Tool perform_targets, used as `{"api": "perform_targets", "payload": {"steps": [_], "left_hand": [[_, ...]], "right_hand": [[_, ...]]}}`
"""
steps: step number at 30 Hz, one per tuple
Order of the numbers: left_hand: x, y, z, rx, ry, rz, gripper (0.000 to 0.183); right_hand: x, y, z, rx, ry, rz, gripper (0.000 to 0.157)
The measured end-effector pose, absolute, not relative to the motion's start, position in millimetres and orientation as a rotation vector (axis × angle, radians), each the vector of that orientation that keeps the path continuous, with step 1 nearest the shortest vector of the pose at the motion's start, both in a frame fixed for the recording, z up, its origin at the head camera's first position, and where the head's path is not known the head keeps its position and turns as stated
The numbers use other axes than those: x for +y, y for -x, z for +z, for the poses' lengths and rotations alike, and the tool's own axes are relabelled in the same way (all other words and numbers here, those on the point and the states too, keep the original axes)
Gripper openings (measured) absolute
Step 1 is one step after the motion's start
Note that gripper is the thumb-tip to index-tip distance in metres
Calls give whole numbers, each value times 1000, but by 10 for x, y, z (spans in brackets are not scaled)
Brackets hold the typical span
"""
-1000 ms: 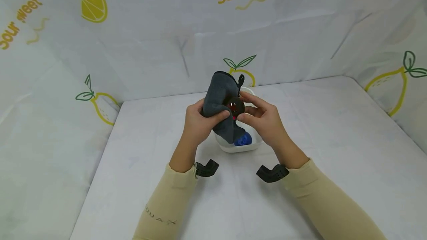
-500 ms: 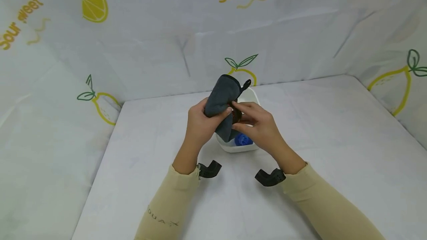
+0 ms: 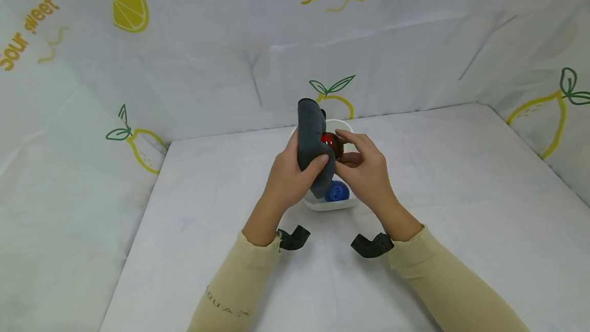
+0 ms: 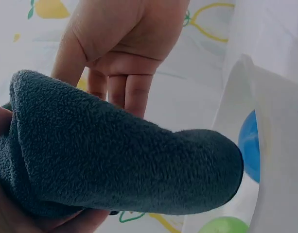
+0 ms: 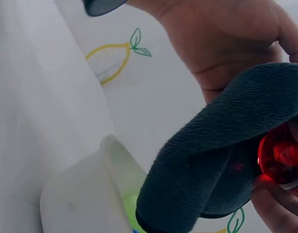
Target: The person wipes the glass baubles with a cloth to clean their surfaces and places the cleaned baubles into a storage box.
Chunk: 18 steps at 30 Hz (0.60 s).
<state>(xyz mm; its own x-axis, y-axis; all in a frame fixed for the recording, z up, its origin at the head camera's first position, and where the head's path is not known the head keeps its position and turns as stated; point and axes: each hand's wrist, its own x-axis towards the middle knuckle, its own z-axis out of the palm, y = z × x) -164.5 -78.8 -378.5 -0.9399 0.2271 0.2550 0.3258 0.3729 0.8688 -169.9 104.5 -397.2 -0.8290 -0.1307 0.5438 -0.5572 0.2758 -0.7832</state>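
A folded dark grey-blue towel point(image 3: 311, 135) with black edging is gripped by my left hand point(image 3: 287, 175), thumb across its front. My right hand point(image 3: 369, 170) pinches a round, translucent red thing point(image 3: 335, 145) against the towel's right side. In the right wrist view this red, shiny thing point(image 5: 281, 154) glows, with a faceted middle; fingers partly cover it. The left wrist view shows the towel point(image 4: 119, 150) broadside, hiding the red thing. Both hands are above a white plastic container point(image 3: 329, 207) holding a blue ball point(image 3: 337, 191).
Inside the container there is also a green ball point(image 4: 224, 225). White cloth covers the table point(image 3: 207, 209), and a white curtain point(image 3: 207, 65) with lemon prints rises behind it. Black wrist mounts point(image 3: 371, 246) stick out inward from the cuffs.
My left hand has turned the towel more upright and shifted slightly right. The round red thing, covered by the towel and fingers half a second ago, shows more now, still pinched by my right hand.
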Motion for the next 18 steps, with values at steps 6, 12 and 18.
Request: {"api": "perform_targets", "payload": {"steps": [6, 12, 18], "left_hand": [[-832, 1647, -3770, -2368, 532, -1904, 61], [-878, 1688, -3764, -2118, 412, -2109, 52], [-872, 1705, -3784, -2101, 415, -2118, 55]], "right_hand": [[1070, 1703, -3915, -2108, -593, 1881, 50], [1094, 1670, -3836, -2051, -696, 2183, 46], [1094, 1678, -3812, -2115, -677, 2025, 52]]}}
